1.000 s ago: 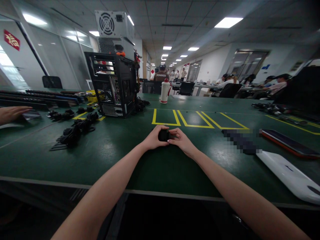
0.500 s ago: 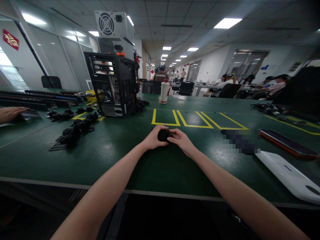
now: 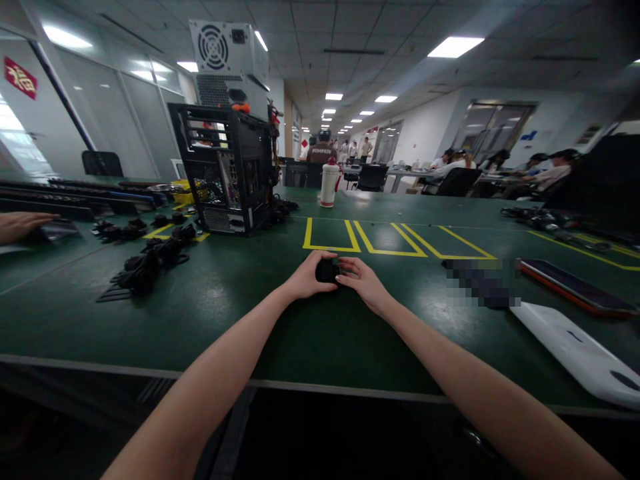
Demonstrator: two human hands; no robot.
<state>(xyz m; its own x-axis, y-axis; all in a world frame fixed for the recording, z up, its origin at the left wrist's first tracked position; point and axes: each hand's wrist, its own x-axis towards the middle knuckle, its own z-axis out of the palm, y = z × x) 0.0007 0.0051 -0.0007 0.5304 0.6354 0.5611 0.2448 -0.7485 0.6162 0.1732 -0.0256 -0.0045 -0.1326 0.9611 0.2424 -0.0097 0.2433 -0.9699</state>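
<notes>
A small black object (image 3: pixel 326 271) is between my hands above the green table; its exact kind cannot be made out. My left hand (image 3: pixel 304 276) is curled round its left side, thumb below and fingers above. From the right, my right hand (image 3: pixel 366 283) pinches at its edge with thumb and fingertips. Fingers hide parts of the object.
Black cable bundles (image 3: pixel 143 267) lie left, beside an open computer case (image 3: pixel 233 170) with power supplies (image 3: pixel 227 50) on top. A white bottle (image 3: pixel 329 183) stands ahead, behind yellow tape outlines (image 3: pixel 333 249). Right are a white device (image 3: pixel 575 350) and an orange-edged one (image 3: pixel 575 287). Another person's hand (image 3: pixel 23 227) is far left.
Both hands stay in nearly the same place round the black object. The right fingertips have shifted very slightly to the right.
</notes>
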